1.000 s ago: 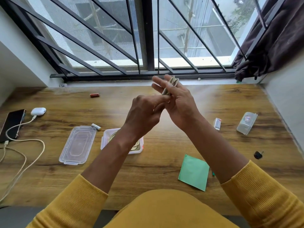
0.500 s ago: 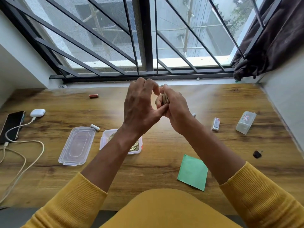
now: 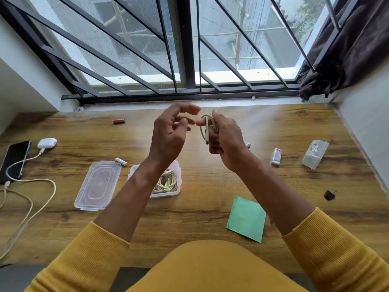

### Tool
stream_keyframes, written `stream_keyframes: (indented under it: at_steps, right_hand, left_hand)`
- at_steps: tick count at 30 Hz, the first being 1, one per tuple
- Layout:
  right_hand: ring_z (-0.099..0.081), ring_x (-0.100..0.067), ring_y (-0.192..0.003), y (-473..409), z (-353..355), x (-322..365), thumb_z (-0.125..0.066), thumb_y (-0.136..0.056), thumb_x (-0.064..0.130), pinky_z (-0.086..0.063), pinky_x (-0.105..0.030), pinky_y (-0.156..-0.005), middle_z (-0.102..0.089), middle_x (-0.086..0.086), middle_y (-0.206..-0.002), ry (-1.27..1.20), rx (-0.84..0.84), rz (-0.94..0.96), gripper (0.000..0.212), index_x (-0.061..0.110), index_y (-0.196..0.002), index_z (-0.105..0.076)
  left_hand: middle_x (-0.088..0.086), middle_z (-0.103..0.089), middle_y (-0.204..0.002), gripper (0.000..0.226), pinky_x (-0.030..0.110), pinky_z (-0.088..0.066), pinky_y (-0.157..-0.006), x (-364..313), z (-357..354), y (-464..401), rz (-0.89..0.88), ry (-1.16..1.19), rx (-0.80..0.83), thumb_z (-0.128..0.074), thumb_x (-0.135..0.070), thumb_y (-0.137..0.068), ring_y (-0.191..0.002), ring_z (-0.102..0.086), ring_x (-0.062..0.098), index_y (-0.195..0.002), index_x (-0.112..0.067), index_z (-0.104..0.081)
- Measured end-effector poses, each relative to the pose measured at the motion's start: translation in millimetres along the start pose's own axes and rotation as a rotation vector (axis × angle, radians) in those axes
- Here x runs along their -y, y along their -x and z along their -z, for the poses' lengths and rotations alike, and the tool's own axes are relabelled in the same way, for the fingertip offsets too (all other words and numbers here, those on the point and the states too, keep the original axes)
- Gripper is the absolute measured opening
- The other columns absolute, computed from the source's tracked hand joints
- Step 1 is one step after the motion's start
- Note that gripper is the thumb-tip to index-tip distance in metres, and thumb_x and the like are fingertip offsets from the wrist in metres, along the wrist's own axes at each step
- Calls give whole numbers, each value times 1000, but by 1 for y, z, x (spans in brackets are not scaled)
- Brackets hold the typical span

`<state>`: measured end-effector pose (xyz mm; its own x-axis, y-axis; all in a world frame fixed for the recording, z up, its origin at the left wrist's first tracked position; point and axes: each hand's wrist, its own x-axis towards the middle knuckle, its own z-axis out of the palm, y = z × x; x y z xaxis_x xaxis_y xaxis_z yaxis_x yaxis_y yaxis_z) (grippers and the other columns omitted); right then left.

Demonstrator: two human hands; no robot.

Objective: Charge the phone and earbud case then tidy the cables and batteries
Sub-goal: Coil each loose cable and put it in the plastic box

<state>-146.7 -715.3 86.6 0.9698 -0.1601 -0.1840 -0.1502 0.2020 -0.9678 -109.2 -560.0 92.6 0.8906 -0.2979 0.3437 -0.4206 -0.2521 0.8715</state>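
No text you can read: the clear plastic case (image 3: pixel 315 154) has a red-blue label, the small white box (image 3: pixel 276 156) has print, both too blurred.

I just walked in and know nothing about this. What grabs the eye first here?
Two hands raised mid-frame above a wooden desk: the right hand has its grip on a coiled pale cable, while the left hand hovers open beside it. Below sits an open clear box holding another coiled cable, and far left a phone and white earbud case are plugged in.
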Motion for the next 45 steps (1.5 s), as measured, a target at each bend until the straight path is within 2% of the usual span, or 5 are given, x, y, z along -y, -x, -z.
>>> stream_keyframes:
  at_steps: [4, 18, 27, 37, 45]
  right_hand:
    - [-37, -13, -49, 1, 2, 4, -42, -112, 41, -30, -30, -50, -42, 2, -55, 24, 39, -46, 47, 13, -78, -57]
    - [-40, -16, -53, 0, 2, 8, -43, -112, 42, -31, -25, -46, -48, -8, -66, 173, 98, 26, 49, 8, -87, -68]
    - [-26, -12, -42, -1, 5, 13, -32, -111, 55, -21, -23, -45, -37, 2, -50, -42, 182, -157, 59, 17, -72, -53]
    - [-29, -11, -41, 0, -5, 11, -25, -112, 57, -23, -23, -46, -38, 1, -49, -6, 121, -102, 61, 14, -79, -53]
    - [-29, -13, -46, 1, -9, 11, -29, -113, 50, -23, -26, -46, -38, 0, -58, 99, 38, 27, 39, 19, -105, -51]
  left_hand:
    - [1, -62, -148, 47, 46, -54, -110, 3, 8, -5, 71, 3, 238, -55, -10, -101, -136, -60, 15, -147, -19, -59]
    - [11, -78, -115, 52, 48, -60, -98, 5, 4, 0, 0, 121, 284, -72, 6, -90, -107, -77, 27, -139, -7, -63]
    - [-3, -81, -91, 16, 46, -64, -69, 11, 1, 4, -192, -112, 37, -78, -20, -97, -80, -79, 14, -111, -13, -82]
    - [12, -77, -77, 20, 55, -63, -69, 14, -8, 6, 118, 166, -112, -76, -27, -98, -71, -74, 34, -88, -10, -81]
    - [6, -77, -73, 26, 46, -66, -64, 7, -11, 9, 202, 88, -260, -82, -27, -93, -65, -77, 25, -108, -10, -70]
